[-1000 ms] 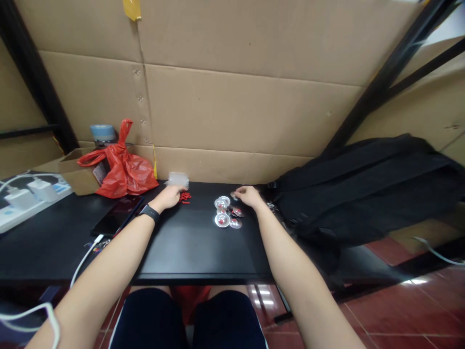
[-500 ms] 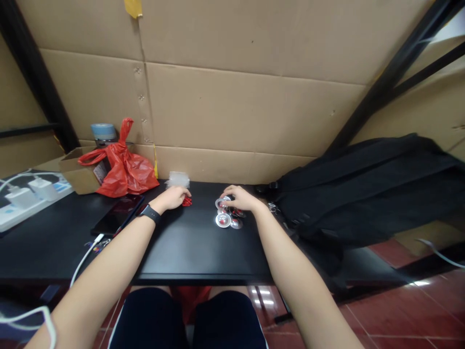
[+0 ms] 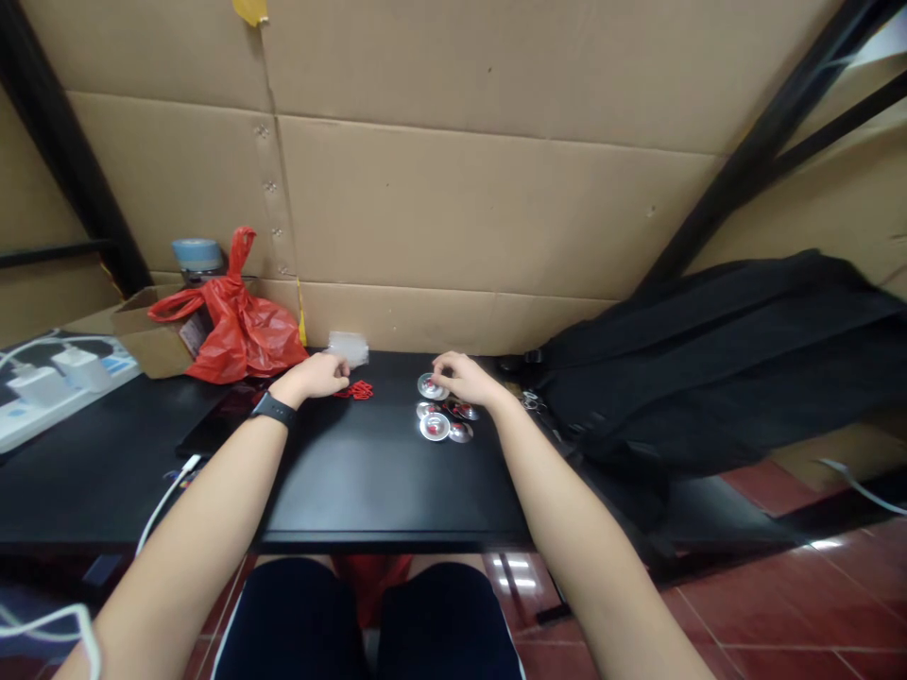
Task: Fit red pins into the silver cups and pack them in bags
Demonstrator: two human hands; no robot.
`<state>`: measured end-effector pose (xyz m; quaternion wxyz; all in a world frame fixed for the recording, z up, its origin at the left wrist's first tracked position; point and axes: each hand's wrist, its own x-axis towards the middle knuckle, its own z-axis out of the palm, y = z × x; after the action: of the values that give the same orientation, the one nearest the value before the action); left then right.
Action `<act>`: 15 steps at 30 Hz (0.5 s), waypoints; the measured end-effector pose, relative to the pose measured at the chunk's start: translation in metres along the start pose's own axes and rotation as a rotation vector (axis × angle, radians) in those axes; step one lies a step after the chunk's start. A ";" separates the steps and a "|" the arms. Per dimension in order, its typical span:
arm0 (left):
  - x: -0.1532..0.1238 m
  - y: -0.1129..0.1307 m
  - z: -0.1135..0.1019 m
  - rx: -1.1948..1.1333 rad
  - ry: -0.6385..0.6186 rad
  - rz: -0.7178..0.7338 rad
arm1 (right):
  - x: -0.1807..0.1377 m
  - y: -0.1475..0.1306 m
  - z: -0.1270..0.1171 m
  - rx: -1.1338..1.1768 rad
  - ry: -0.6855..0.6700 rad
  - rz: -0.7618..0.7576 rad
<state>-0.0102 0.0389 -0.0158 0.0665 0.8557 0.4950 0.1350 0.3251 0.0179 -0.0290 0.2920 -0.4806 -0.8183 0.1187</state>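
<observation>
Both my arms reach across a black table (image 3: 368,482). My left hand (image 3: 316,374), with a black watch on the wrist, lies curled beside a small heap of red bits (image 3: 360,389), and its fingertips pinch something too small to make out. A clear plastic packet (image 3: 347,348) sits just behind that hand. My right hand (image 3: 460,376) rests with spread fingers on a cluster of small round silver discs with red centres (image 3: 440,416), fingertips touching the farthest disc (image 3: 429,385).
A red plastic bag (image 3: 241,331) and a cardboard box (image 3: 145,331) stand at the back left. Beside them lie a power strip with white chargers (image 3: 49,378) and a dark phone (image 3: 213,430). A black backpack (image 3: 709,368) fills the right side. Cardboard walls the back.
My right hand moved left from the far side of the discs onto the farthest disc. My left hand drew back left off the red bits, which now lie uncovered.
</observation>
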 end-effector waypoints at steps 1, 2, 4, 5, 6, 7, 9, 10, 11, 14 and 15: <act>-0.003 -0.003 -0.003 -0.006 -0.051 -0.019 | 0.000 -0.002 0.000 0.001 0.037 0.005; -0.005 -0.005 -0.006 -0.018 -0.104 -0.029 | 0.000 -0.004 0.000 0.005 0.071 0.012; -0.009 -0.010 -0.012 -0.041 -0.201 -0.048 | -0.001 -0.009 -0.002 0.036 0.106 0.031; -0.011 -0.012 -0.014 -0.044 -0.242 -0.063 | -0.001 -0.011 -0.003 0.059 0.106 0.046; -0.012 -0.012 -0.016 -0.042 -0.275 -0.073 | -0.002 -0.014 -0.004 0.081 0.098 0.061; -0.012 -0.011 -0.018 -0.039 -0.298 -0.072 | -0.002 -0.017 -0.005 0.100 0.087 0.074; -0.012 -0.006 -0.020 -0.057 -0.294 -0.021 | -0.003 -0.021 -0.007 0.110 0.074 0.084; -0.012 -0.002 -0.021 -0.074 -0.261 0.029 | -0.004 -0.023 -0.008 0.104 0.075 0.083; -0.011 0.002 -0.021 -0.087 -0.213 0.083 | -0.004 -0.024 -0.008 0.098 0.076 0.080; -0.009 0.016 -0.018 -0.071 -0.059 0.200 | -0.003 -0.026 -0.008 0.097 0.082 0.083; -0.008 0.019 -0.016 -0.059 -0.028 0.223 | -0.003 -0.026 -0.008 0.108 0.086 0.086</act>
<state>-0.0033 0.0223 0.0027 0.0832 0.9050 0.3915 0.1442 0.3121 0.0015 -0.0118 0.3469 -0.5037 -0.7760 0.1542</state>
